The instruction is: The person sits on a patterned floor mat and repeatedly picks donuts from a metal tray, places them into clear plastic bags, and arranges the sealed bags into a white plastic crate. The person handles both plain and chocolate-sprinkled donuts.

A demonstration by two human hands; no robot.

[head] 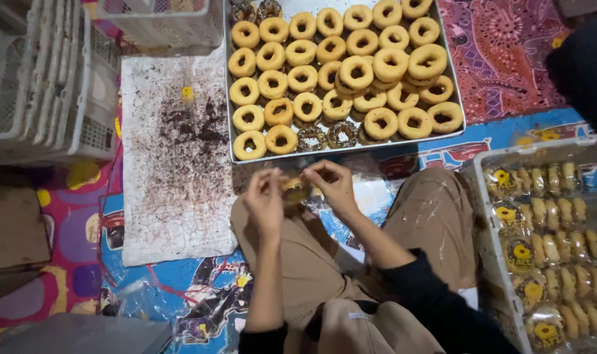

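Holding one doughnut [293, 190] in clear wrap, the left hand [264, 200] and right hand [331, 185] pinch it together. At 12 o'clock the tray [457, 98] is mostly full; at 3 o'clock the crate [483, 216] already holds many bagged ones.

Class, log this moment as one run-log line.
left hand: holds doughnut | right hand: same doughnut | tray: doughnuts ahead

You have one metal tray [456, 78] of ring donuts before you, roughly thirty-five plain ones and about five chocolate-sprinkled. One crate [492, 262] of wrapped donuts sits at your right, one sprinkle-dusted white cloth [167, 210] at your left. One donut [294, 191] sits between your two hands.
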